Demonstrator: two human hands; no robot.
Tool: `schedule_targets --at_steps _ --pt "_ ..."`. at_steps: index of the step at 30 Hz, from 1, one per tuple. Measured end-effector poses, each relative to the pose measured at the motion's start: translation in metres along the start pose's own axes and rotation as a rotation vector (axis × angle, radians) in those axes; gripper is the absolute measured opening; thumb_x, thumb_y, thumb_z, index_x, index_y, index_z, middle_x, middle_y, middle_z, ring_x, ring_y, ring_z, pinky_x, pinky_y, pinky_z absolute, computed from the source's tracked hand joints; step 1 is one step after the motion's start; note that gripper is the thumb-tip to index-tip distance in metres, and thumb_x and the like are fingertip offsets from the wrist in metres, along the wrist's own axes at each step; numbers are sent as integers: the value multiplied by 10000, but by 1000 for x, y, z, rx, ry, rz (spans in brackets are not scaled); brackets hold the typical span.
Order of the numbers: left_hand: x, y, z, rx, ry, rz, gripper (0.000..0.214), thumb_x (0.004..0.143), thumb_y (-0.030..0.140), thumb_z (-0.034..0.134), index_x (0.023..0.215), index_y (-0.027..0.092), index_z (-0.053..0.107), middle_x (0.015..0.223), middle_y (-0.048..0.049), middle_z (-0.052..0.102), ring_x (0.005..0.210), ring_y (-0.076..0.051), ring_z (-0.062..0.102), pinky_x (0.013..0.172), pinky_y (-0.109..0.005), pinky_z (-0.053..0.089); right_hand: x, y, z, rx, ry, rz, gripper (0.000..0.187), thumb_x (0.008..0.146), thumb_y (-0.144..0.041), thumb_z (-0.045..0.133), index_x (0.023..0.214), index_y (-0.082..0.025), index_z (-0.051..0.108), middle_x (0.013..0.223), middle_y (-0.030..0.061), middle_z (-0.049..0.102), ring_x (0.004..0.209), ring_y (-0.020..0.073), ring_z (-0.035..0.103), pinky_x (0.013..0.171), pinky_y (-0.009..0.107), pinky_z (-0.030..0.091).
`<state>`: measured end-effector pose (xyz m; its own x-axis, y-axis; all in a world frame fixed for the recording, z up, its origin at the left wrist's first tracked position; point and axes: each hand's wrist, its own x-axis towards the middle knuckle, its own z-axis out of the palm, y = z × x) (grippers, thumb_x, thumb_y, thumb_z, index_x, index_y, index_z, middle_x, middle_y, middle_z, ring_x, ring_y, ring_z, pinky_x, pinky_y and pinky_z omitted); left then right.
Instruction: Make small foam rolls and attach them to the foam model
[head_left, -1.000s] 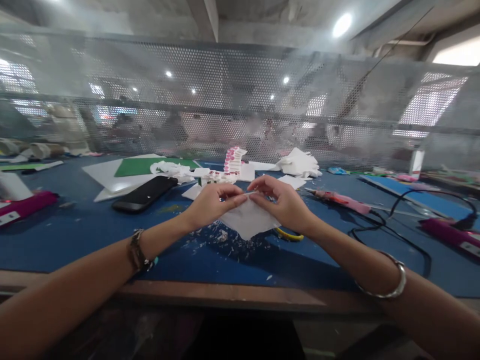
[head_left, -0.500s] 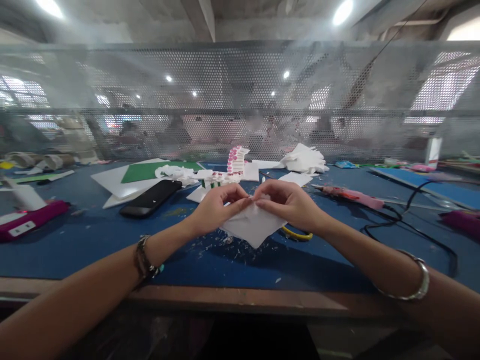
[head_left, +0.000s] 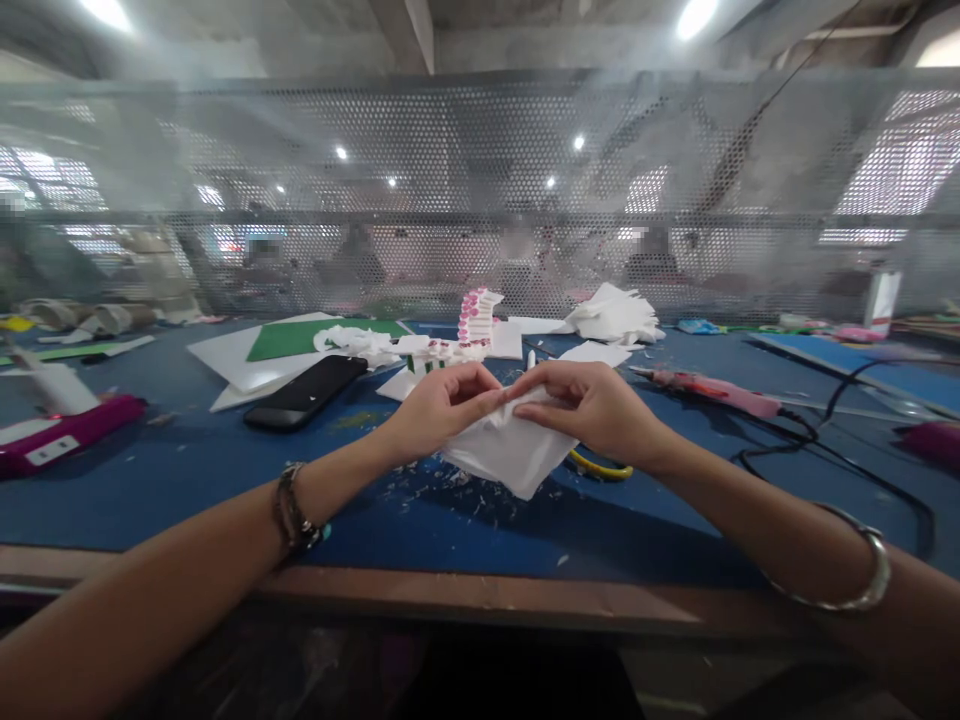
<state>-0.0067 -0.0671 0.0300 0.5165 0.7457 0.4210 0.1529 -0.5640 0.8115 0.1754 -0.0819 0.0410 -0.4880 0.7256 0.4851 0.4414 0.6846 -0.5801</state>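
Note:
Between my two hands hangs a thin white sheet, like paper or soft foam, one corner pointing down toward me. Its upper edge is pinched by my left hand, thumb against fingers. My right hand pinches the same edge close beside it, and the fingertips of both hands nearly meet. Just behind the hands stands a small white piece with pink tips in rows. A yellow ring-shaped handle shows partly from under the sheet on the right.
A black phone lies left, near white and green sheets. A stack of white pieces sits behind. To the right are a pink soldering-iron-like tool with black cable and a blue board. A purple power strip is far left.
My hands stay pinched on the white sheet. The right fingertips have shifted slightly apart from the left, and the sheet's upper part looks more creased. The view has moved a little.

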Motion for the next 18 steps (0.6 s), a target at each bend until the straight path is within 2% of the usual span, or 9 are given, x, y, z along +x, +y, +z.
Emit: schedule_targets --at_steps 3,5,7,10,14,18 --pt "0 -2 1 -8 -4 21 149 758 280 522 719 137 517 591 25 500 503 -58 449 437 -154 341 0 0 0 -16 17 1 182 736 -323 561 790 -165 632 465 -66 376 439 49 307 421 198 240" --pt "0 -3 2 9 13 44 149 760 280 521 719 137 521 594 25 496 509 -58 449 444 -153 347 1 0 0 -9 30 -25 159 739 -308 558 770 -172 635 561 -27 524 501 62 417 471 201 312" --pt "0 -3 4 37 37 70 144 760 277 519 718 139 526 599 23 499 522 -62 453 452 -154 357 1 0 0 -7 43 -57 123 738 -274 558 757 -180 635 673 -3 606 599 83 501 544 209 364" --pt "-1 -3 6 81 76 99 140 760 275 511 713 144 528 609 15 511 536 -70 461 456 -156 371 1 0 2 -46 74 -68 95 736 -232 550 750 -183 630 708 -2 632 651 97 538 593 218 385" --pt "-2 -4 8 125 105 127 136 763 263 498 714 142 534 641 -3 543 558 -80 479 480 -169 393 0 1 6 -124 158 -51 77 717 -236 570 729 -173 614 660 -16 619 597 86 519 555 210 367" --pt "-3 -3 10 149 119 179 122 775 236 480 743 144 554 688 -12 575 598 -85 497 519 -177 400 -1 0 9 -108 231 -27 104 695 -268 601 694 -164 597 635 -18 606 580 82 510 539 203 363"
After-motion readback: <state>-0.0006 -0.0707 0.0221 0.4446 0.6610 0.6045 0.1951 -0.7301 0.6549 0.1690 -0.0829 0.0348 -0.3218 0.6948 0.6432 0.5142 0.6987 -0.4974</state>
